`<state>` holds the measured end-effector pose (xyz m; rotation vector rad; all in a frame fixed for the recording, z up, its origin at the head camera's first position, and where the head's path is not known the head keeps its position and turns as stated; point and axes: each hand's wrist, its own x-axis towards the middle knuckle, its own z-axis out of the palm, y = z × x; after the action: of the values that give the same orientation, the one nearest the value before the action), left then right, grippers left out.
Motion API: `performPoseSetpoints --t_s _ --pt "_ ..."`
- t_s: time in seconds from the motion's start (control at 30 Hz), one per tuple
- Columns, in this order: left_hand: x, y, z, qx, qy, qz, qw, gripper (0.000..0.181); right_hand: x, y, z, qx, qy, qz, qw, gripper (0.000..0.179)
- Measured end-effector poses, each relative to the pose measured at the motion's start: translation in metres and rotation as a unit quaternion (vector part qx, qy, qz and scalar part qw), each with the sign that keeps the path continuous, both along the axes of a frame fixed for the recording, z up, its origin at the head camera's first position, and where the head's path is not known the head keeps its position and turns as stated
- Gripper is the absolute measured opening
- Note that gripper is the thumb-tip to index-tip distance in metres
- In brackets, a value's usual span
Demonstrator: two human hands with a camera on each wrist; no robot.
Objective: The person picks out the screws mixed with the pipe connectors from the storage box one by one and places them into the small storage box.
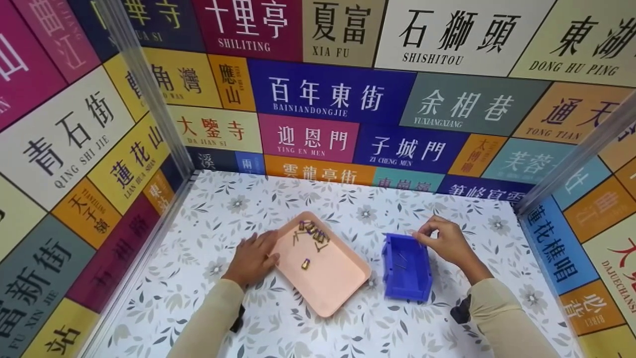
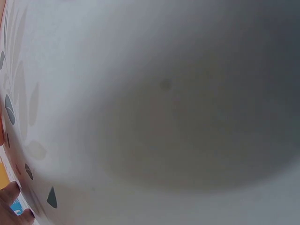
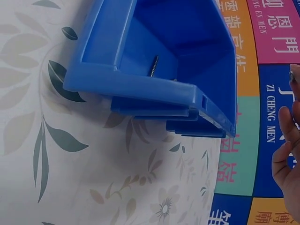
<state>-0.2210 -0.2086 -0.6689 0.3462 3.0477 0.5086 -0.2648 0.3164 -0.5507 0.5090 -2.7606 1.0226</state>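
My left hand rests against the left rim of a peach-coloured tray, fingers relaxed. Inside the tray, several small brass-coloured pieces and thin screws lie bunched at the far end, with one brass-coloured piece apart from them. Above the far right corner of a blue plastic bin, my right hand pinches a small screw, whose grey metal end shows between the fingertips. Thin screws lie on the bin floor, one screw clear in the right wrist view. The left wrist view is mostly blurred tabletop, with fingertips at its lower left.
The table is covered with a white leaf-and-flower cloth. Colourful panels with large characters wall in the back and both sides. Transparent corner strips stand where the panels meet.
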Motion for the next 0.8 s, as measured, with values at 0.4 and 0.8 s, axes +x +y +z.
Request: performPoseSetpoints --t_s 0.4,0.8 --pt "0.001 -0.001 -0.005 0.004 0.017 -0.006 0.9998 0.067 0.004 0.0 -0.006 0.001 -0.001 0.004 1.0 0.016" --pt "0.0 0.001 -0.004 -0.003 0.01 0.008 0.9999 0.068 0.002 -0.022 -0.017 -0.042 -0.011 0.02 0.9989 0.015"
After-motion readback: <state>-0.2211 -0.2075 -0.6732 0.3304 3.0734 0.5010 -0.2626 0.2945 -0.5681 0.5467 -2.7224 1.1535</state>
